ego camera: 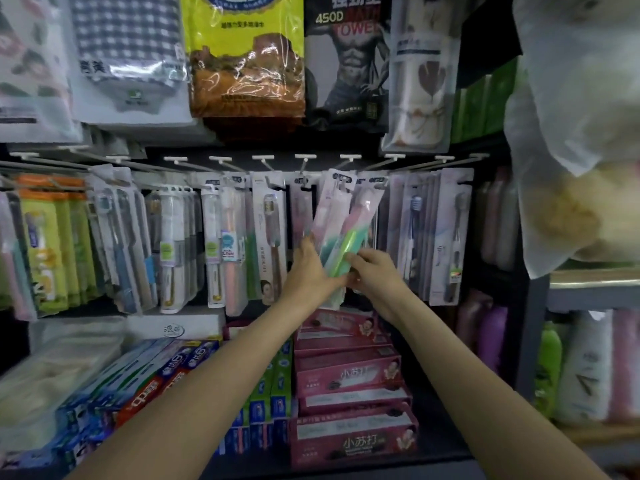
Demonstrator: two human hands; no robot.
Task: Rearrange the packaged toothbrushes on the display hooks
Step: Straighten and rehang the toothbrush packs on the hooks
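A: From where is the single view taken?
B: From a head-worn wide-angle camera, facing a shop display straight on and tilted slightly downward.

A: How near does it stand?
B: Close: both forearms reach in from the bottom edge, and the left hand [309, 268] and right hand [375, 271] meet near the centre, at the row of display hooks [304, 157].

A: What bounds the field?
B: Hanging towel packs [247, 57] at the top, toothpaste boxes [349, 375] below; the edges bow and blur. No second view overlaps.
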